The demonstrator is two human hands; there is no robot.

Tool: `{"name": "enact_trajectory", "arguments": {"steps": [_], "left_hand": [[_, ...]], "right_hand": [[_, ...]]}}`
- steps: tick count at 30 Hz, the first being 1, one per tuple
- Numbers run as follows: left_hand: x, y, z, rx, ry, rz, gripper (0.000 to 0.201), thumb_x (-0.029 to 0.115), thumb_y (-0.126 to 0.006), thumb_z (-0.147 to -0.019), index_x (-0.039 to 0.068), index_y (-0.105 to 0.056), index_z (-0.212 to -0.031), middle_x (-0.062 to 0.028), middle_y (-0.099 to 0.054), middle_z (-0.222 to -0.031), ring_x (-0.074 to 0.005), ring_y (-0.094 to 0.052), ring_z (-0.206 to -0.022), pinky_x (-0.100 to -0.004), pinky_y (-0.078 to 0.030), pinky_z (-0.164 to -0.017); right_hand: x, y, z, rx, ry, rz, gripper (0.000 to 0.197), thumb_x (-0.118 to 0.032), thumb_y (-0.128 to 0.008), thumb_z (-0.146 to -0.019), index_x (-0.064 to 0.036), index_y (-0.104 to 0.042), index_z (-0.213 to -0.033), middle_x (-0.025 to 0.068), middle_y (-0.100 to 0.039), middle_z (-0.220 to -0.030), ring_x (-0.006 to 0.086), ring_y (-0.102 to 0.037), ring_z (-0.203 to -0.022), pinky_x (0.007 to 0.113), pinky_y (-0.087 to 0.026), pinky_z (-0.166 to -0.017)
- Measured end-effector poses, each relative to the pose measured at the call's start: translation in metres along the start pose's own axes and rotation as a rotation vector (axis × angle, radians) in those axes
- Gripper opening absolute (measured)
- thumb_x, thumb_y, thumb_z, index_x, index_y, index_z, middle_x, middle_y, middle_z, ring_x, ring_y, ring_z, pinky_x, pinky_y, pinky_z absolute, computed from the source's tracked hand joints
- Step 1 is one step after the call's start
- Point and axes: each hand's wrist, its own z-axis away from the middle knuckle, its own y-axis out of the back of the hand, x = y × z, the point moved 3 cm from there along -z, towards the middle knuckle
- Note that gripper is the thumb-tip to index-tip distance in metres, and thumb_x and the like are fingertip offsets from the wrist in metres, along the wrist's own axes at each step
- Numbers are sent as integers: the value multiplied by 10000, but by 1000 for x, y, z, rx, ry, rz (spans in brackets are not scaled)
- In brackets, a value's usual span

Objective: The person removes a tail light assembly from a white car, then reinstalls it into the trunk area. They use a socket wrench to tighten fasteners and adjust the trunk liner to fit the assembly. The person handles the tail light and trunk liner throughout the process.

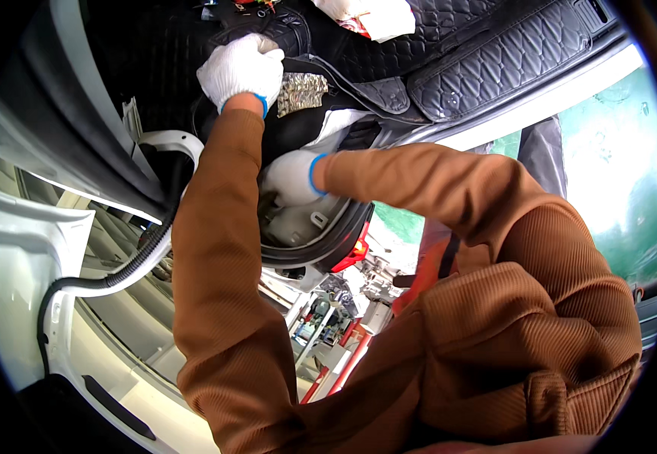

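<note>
Both my hands wear white knit gloves with blue cuffs, at the rear corner of a car's cargo area. My left hand (242, 69) is closed at the upper edge of the black side lining (292, 130), which appears pulled back. Next to it on the lining shows a silver, crinkled foil patch (302, 92). My right hand (292, 179) reaches lower, into the pocket behind the lining. Its fingertips point down and are partly hidden. Just below it lies a whitish plastic part (291, 225) inside the cavity.
Black quilted mats (506, 64) cover the cargo floor, with a white and red package (378, 19) on top. A red tail lamp (353, 253) sits below the cavity. At left, the raised door (33, 227) carries a black ribbed cable conduit (151, 240). Green floor (601, 151) shows at right.
</note>
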Motion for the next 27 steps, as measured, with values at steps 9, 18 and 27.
{"name": "enact_trajectory", "arguments": {"steps": [9, 18, 27], "left_hand": [[2, 0, 7, 86, -25, 60, 179, 303, -872, -816, 206, -867, -966, -107, -812, -954, -302, -787, -912, -406, -610, -880], [2, 11, 10, 68, -67, 20, 190, 326, -855, -829, 221, -864, -987, -98, -818, -990, -298, -785, -960, -407, -600, -905], [6, 12, 11, 51, -65, 25, 180, 350, -832, -849, 252, -860, -996, -80, -819, -1019, -295, -771, -1018, -425, -577, -933]], "right_hand": [[-10, -79, -78, -282, -479, 104, 328, -287, -658, -1012, -214, -796, -1301, 78, -776, -1297, 287, -745, -1173, 497, -578, -864], [-14, -86, -74, -261, -523, 124, 339, -291, -651, -1012, -194, -788, -1306, 92, -772, -1300, 299, -742, -1177, 502, -576, -880], [-2, -90, -71, -255, -500, 141, 346, -281, -643, -1005, -168, -784, -1301, 112, -772, -1289, 316, -740, -1178, 507, -578, -898]]}}
